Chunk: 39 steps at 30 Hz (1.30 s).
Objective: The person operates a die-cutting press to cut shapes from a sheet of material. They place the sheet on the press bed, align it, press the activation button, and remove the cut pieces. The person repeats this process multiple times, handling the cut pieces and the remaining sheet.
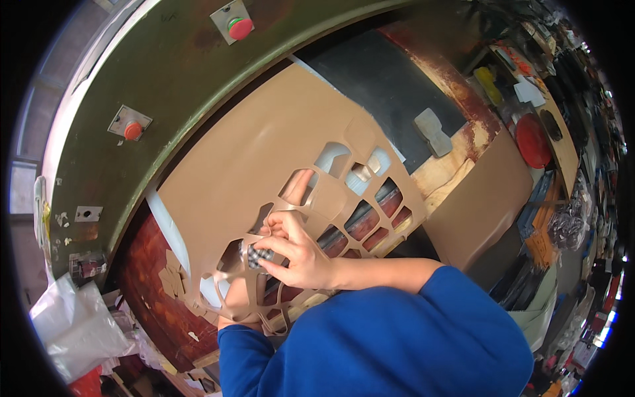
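Note:
A large tan leather-like sheet (225, 142) lies across the work surface, its near right part cut through with many rounded holes. My right hand (301, 255) is above this cut part, thumb and fingers bent inward. Between thumb and forefinger sits a small black-and-white checkered piece (260, 257); its exact kind is unclear. The other right fingertips are at the rim of a hole. My left forearm passes beneath the sheet. Through one hole, stretched fingers of my left hand (299, 185) show under the material; the rest of that hand is covered.
A green machine beam with red push buttons (239, 28) runs along the far left. Beyond the sheet are a black board (390, 86) and a grey block (433, 132). Another tan sheet (479, 198) hangs at right. Clear plastic bags (76, 321) are at lower left.

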Available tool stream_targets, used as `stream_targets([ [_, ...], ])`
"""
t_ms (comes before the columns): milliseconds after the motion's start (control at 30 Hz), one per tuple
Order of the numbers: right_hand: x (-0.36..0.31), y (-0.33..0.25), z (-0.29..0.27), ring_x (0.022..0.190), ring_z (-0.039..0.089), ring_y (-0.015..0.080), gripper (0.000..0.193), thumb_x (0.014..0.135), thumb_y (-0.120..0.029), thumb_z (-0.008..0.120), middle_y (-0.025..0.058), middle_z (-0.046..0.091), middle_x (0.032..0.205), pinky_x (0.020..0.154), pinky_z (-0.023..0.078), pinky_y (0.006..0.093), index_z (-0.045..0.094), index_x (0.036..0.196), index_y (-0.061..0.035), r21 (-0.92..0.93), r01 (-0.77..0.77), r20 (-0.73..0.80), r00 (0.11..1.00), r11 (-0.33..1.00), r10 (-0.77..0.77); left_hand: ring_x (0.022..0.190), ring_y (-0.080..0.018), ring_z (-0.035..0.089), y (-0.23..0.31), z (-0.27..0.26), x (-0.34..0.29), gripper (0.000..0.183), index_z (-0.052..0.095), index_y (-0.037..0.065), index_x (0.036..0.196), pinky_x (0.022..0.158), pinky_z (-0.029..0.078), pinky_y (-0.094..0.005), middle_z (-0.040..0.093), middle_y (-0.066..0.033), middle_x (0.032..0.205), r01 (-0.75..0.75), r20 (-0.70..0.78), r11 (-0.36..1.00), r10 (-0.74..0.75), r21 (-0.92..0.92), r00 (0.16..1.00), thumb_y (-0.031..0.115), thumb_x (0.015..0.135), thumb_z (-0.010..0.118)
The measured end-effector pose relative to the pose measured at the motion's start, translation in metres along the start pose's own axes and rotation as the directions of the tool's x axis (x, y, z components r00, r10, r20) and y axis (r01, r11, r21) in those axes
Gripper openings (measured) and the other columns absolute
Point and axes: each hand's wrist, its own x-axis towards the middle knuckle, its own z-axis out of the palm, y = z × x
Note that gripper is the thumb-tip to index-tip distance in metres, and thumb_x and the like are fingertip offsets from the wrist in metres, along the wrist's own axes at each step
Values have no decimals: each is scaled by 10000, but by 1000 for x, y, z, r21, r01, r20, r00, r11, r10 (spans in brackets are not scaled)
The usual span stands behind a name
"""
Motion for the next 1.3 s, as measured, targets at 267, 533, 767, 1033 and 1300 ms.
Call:
stream_targets([
  [267,16,-9,-80,797,688,275,181,764,-132,735,132,675,938,681,563,339,654,872,-11,-388,357,196,933,849,-303,1224,-266,541,-2,54,58,534,498,-4,1351,1021,438,-380,550,-170,1340,37,-41,930,-56,-365,998,107,859,674],
  [533,6,31,-136,947,600,337,646,752,-152,790,166,531,1078,793,512,418,523,1326,-28,-531,-177,-42,982,829,183,1269,-212,511,-8,62,63,570,453,-12,1413,1057,424,-354,517,-134,1397,169,125,795,-117,-582,985,207,925,650],
  [767,21,62,-106,875,651,293,652,761,-41,733,151,614,1011,762,524,358,472,1356,-82,-278,-400,-141,916,873,375,1075,-224,626,-24,43,61,452,441,45,1427,904,490,-338,624,-118,1229,14,113,937,28,-348,993,230,1015,471],
  [1033,25,53,-127,884,643,94,623,844,9,689,88,646,943,751,550,270,400,1395,-28,239,-560,1,817,793,577,863,-282,698,-3,29,59,348,609,36,1166,767,538,-363,701,-154,960,106,-49,958,-96,267,994,226,879,662],
  [1300,40,40,-191,1025,636,300,555,744,-114,779,182,602,1164,896,521,346,576,1242,22,-614,-206,-172,977,762,126,909,-291,649,10,10,63,410,602,28,1117,795,514,-381,669,-141,999,-81,79,916,54,393,995,236,802,761],
])
